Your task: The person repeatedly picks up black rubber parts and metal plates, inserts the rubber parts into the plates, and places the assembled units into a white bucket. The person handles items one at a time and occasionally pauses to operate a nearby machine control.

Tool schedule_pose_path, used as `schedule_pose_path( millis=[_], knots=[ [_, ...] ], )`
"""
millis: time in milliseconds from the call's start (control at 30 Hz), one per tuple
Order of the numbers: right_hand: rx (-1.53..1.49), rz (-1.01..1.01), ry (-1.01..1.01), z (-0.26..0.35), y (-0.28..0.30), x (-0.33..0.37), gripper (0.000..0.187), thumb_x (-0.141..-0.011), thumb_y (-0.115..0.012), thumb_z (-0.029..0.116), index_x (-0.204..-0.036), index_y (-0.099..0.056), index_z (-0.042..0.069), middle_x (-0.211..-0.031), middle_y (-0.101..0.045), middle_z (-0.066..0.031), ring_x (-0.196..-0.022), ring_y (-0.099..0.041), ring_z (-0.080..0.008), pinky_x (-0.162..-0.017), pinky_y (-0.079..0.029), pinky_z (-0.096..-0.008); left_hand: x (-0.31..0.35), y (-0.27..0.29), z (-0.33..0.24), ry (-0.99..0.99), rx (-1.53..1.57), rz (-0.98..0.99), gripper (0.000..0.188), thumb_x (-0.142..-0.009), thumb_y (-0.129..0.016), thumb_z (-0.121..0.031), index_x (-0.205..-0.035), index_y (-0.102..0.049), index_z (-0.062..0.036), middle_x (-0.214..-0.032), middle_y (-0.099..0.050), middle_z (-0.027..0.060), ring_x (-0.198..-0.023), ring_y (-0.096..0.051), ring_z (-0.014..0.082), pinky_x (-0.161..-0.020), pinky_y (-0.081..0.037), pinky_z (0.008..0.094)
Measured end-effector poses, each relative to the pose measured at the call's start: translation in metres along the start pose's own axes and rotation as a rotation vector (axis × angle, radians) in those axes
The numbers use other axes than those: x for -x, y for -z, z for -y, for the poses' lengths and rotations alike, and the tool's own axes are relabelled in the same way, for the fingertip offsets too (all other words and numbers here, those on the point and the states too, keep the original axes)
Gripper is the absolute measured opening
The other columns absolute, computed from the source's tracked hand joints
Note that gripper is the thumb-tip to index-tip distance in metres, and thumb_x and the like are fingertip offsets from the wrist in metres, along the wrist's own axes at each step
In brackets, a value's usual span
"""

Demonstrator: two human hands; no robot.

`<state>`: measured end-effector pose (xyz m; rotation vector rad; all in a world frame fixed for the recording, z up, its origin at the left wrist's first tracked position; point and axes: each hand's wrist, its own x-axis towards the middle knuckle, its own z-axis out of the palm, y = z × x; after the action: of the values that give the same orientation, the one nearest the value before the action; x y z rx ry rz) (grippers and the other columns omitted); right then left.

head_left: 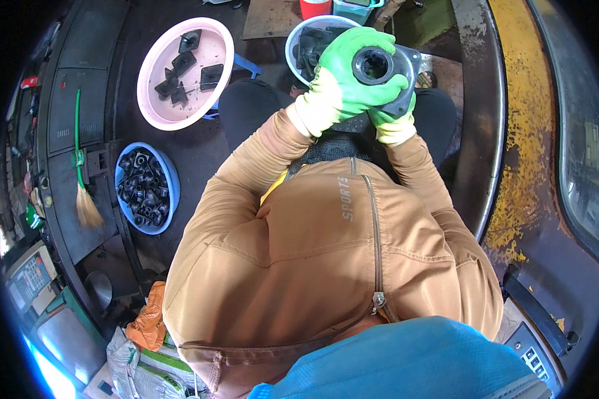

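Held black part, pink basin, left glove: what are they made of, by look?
Held black part: probably molded rubber or plastic, satin; evenly black with soft highlights, though coated metal can't be ruled out.
Pink basin: likely plastic, smooth with slight sheen; uniform colour, thin-looking rim.
Left glove: seemingly fabric, matte; it creases around the fingers. Whether the green is a coating, can't tell.

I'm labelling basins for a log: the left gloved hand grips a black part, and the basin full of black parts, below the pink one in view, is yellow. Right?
Not quite: the head view shows that the full basin is blue, not yellow. The rest stands: the left hand grips a black part, and it appears below the pink basin.
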<state>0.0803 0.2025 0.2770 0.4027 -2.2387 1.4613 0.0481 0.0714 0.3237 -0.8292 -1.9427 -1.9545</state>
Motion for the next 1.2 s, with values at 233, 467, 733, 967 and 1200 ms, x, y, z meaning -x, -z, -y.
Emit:
schedule_pose_path(
  millis=[233,467,733,967,1200],
  knots=[
    [-0.033,0.282,0.003,0.018,0.026,-0.012,0.053,-0.076,-0.075,0.008,-0.125,-0.054,0.005,-0.116,-0.063,-0.0110,-0.106,-0.062,-0.0238,-0.091,-0.050,-0.0337,-0.006,0.017,-0.015,0.051,0.084,0.188,0.040,-0.068,-0.081,-0.009,-0.104,-0.064,-0.0046,-0.114,-0.064,0.0104,-0.104,-0.061,0.0214,-0.089,-0.050,0.0335],
    [-0.426,0.489,-0.182,0.028,0.038,-0.023,0.052,-0.082,-0.072,0.011,-0.129,-0.051,0.003,-0.122,-0.060,-0.0102,-0.108,-0.060,-0.0198,-0.091,-0.051,-0.0332,-0.009,0.027,-0.023,0.105,0.132,0.300,0.040,-0.069,-0.079,-0.011,-0.107,-0.065,-0.0053,-0.115,-0.064,0.0102,-0.106,-0.061,0.0213,-0.091,-0.050,0.0344],
    [-0.904,0.496,-0.455,0.018,0.032,-0.023,0.053,-0.087,-0.066,0.005,-0.135,-0.045,0.002,-0.129,-0.055,-0.0089,-0.114,-0.056,-0.0175,-0.096,-0.049,-0.0320,-0.011,0.034,-0.007,0.147,0.156,0.418,0.039,-0.070,-0.078,-0.013,-0.107,-0.065,-0.0049,-0.119,-0.063,0.0108,-0.108,-0.059,0.0202,-0.093,-0.048,0.0345],
    [-0.135,0.648,0.123,0.013,0.042,-0.027,0.045,-0.083,-0.069,0.013,-0.126,-0.057,0.006,-0.122,-0.061,-0.0082,-0.112,-0.058,-0.0201,-0.097,-0.046,-0.0342,-0.016,0.038,-0.006,0.122,0.272,0.578,0.039,-0.068,-0.077,-0.012,-0.104,-0.065,-0.0051,-0.118,-0.063,0.0118,-0.109,-0.059,0.0225,-0.097,-0.045,0.0371],
    [-0.134,0.776,-0.087,-0.027,0.043,0.007,0.048,-0.088,-0.065,0.022,-0.132,-0.052,0.011,-0.131,-0.055,-0.0078,-0.121,-0.052,-0.0204,-0.104,-0.041,-0.0336,-0.020,0.036,-0.005,0.023,0.398,0.926,0.039,-0.065,-0.078,-0.018,-0.100,-0.068,-0.0049,-0.112,-0.067,0.0112,-0.115,-0.057,0.0259,-0.101,-0.042,0.0387]
  ],
)
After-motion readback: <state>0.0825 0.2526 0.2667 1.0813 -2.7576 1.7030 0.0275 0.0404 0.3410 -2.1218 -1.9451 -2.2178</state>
